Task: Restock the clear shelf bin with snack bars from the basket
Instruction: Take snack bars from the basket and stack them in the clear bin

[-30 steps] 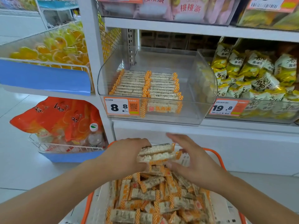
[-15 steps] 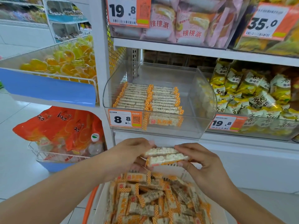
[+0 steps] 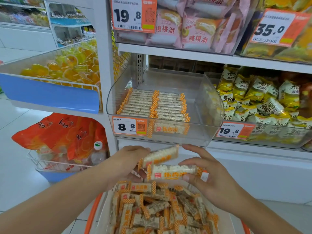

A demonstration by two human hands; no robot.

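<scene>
Two white snack bars (image 3: 170, 168) with orange-checked ends are held between my hands, just below the clear shelf bin (image 3: 209, 107). My left hand (image 3: 125, 163) grips their left ends, the upper bar tilted. My right hand (image 3: 207, 176) pinches the right end of the lower bar. Inside the bin, two neat rows of bars (image 3: 153, 105) fill the left and middle; its right part is bare. The orange-rimmed basket (image 3: 92, 215) below holds a loose pile of several bars (image 3: 160, 210).
An 8.8 price tag (image 3: 129, 126) is on the bin's front. To the right stands a bin of yellow snack packs (image 3: 258, 102). Pink cake packs (image 3: 182, 26) fill the shelf above. At left, a tray of yellow jellies (image 3: 67, 70) sits over orange bags (image 3: 62, 134).
Both hands have lifted the bars out of the basket pile and up toward the bin's front edge. The view has tilted upward, showing more of the upper shelf.
</scene>
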